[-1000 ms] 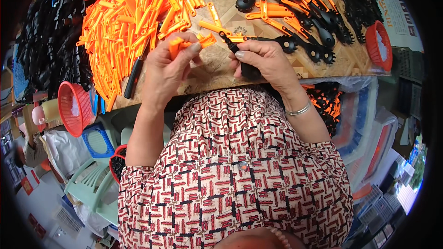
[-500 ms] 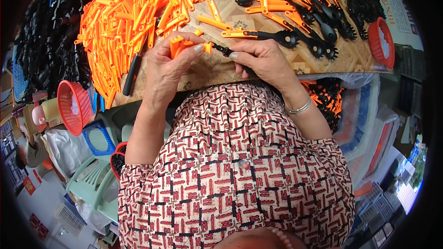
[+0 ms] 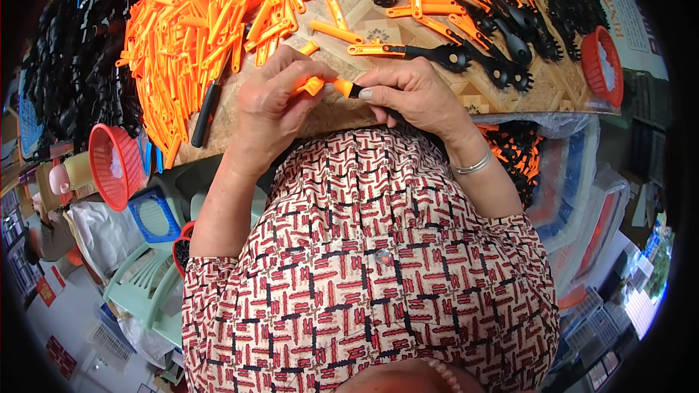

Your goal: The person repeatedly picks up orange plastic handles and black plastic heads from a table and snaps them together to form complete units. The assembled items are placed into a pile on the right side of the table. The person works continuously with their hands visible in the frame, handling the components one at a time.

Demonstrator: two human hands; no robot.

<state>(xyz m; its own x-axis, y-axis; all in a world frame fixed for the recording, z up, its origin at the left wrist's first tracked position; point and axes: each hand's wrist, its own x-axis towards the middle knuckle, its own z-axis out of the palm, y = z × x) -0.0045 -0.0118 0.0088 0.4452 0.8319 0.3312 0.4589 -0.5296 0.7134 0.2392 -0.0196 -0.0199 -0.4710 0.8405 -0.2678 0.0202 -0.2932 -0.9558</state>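
Fingers (image 3: 291, 76) of left hand (image 3: 273, 113) curled tight around orange handle piece (image 3: 313, 87), pinched between thumb and fingertips just above near table edge. Right hand (image 3: 411, 94) closed likewise, thumb and forefinger clamped on black utensil piece (image 3: 358, 91), whose tip meets orange handle piece between the two hands; rest of black part hidden under right palm. Silver bangle (image 3: 472, 167) on right wrist. Left to right across wooden table (image 3: 510, 94): heap of black parts (image 3: 69, 65) at far left, then large pile of loose orange handles (image 3: 196, 22) spread over left half, with one black stick (image 3: 205, 110) lying at its near edge; single orange handles scattered near middle; finished utensils (image 3: 408, 51) with orange handles and black heads lying just beyond right hand; further black spoon and fork heads (image 3: 524, 22) toward far right. Red baskets at both ends: one (image 3: 115, 167) below table edge on left, one (image 3: 603, 65) on table at right. Patterned red and white shirt (image 3: 364, 269) fills lower centre.
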